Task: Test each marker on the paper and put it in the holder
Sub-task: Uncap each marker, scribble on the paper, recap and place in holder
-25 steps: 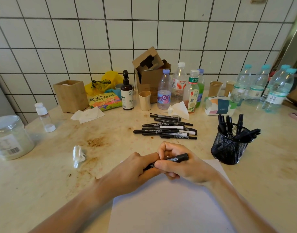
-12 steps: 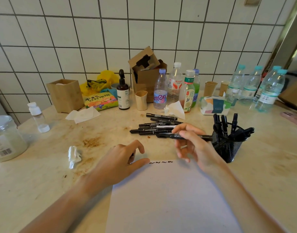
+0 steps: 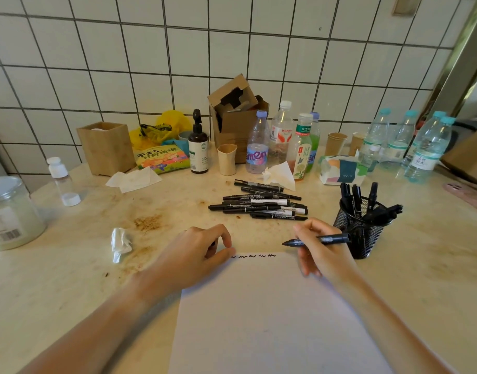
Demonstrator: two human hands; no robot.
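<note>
Right of centre in the frame, the right hand (image 3: 321,252) grips an uncapped marker (image 3: 317,239) above the paper (image 3: 272,314), the left hand (image 3: 194,255) apparently pinching its cap, so testing seems underway; next, scribble beside the earlier squiggles (image 3: 255,256), recap, then holder (image 3: 363,230).

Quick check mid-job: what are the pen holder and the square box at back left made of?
Holder: black metal wire mesh, by the look; the see-through grid shows the markers inside. Box: likely wood or bamboo, matte tan with faint grain.
</note>
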